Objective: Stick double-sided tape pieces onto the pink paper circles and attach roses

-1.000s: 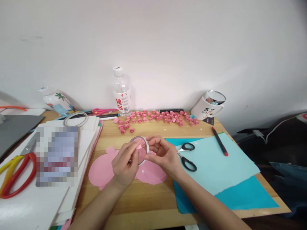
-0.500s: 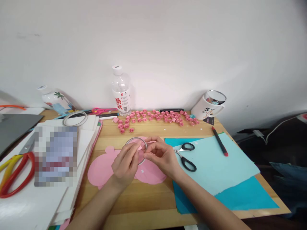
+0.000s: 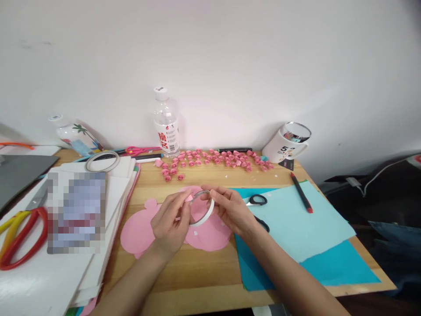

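Observation:
My right hand (image 3: 232,210) is closed on the right side of a roll of white tape (image 3: 208,215), which it holds tilted above the table. My left hand (image 3: 170,221) pinches a small piece of pink paper (image 3: 188,198) beside the roll's left edge. Whether the left fingers also grip the tape is hard to tell. Beneath both hands lies a pink paper cutout (image 3: 136,230) with rounded lobes, partly covered by them. A small white scrap (image 3: 196,233) rests on its right lobe. Black-handled scissors (image 3: 258,200) lie just right of my right hand, partly hidden by it.
Several rolled pink paper flowers (image 3: 217,161) lie along the wall, between a clear bottle (image 3: 167,127) and a white mug (image 3: 284,145). Blue sheets (image 3: 315,219) with a red-tipped pen (image 3: 301,193) are at right. Papers, red-yellow scissors (image 3: 24,237) and another tape roll (image 3: 102,161) occupy the left.
The tape roll has turned and shifted right and slightly down, showing its white outer side. My right hand has moved from fingertips near the left hand to gripping the roll's right side.

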### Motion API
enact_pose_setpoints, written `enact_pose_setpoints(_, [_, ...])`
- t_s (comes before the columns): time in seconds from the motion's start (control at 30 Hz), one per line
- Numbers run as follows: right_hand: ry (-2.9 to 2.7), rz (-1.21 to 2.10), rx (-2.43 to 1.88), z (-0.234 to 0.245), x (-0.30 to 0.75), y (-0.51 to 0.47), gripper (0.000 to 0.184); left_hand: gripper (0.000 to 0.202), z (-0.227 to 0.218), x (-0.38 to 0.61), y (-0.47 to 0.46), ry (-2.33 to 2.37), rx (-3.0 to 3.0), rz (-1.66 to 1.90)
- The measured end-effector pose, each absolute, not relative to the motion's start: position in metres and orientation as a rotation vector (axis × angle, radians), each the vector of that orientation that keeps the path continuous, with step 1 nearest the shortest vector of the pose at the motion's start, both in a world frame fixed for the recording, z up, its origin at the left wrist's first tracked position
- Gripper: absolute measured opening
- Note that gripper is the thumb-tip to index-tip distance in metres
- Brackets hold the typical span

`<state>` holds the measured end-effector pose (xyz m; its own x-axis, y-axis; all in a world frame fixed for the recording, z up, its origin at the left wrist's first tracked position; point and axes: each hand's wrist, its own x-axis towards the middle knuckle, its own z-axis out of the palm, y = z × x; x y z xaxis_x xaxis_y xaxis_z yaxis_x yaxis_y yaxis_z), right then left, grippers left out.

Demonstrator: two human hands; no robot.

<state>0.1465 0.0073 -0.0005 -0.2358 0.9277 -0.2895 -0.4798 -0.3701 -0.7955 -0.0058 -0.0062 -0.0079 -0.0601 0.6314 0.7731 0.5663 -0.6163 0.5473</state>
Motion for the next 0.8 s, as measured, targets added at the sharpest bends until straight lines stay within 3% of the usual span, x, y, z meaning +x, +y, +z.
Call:
enact_pose_setpoints(0.1, [-0.676,1.812,-0.911,-0.001,0.142,0.005,0.034,0.033,-0.009,-0.007,-0.005,1.402,2.050,1.827])
enact_pose_setpoints(0.27, [-0.776,1.820,-0.918,-0.002,0.132,-0.002,0.054,0.030,-0.009,-0.008,-0.004,1.514,2.035,1.837])
enact_pose_setpoints(0.43, [-0.456,1.921,-0.871,0.000,0.138,0.005,0.039,0.027,-0.007,-0.005,-0.004,1.506,1.933,1.775])
enact_pose_setpoints(0.67, [-0.671,1.824,-0.913,-0.005,0.133,-0.001,0.049,0.019,-0.007,-0.003,-0.005,1.581,1.685,1.717])
enact_pose_setpoints(0.8, [-0.549,1.853,-0.852,-0.003,0.138,0.003,0.038,0.019,-0.002,-0.001,-0.003,1.503,1.299,1.614])
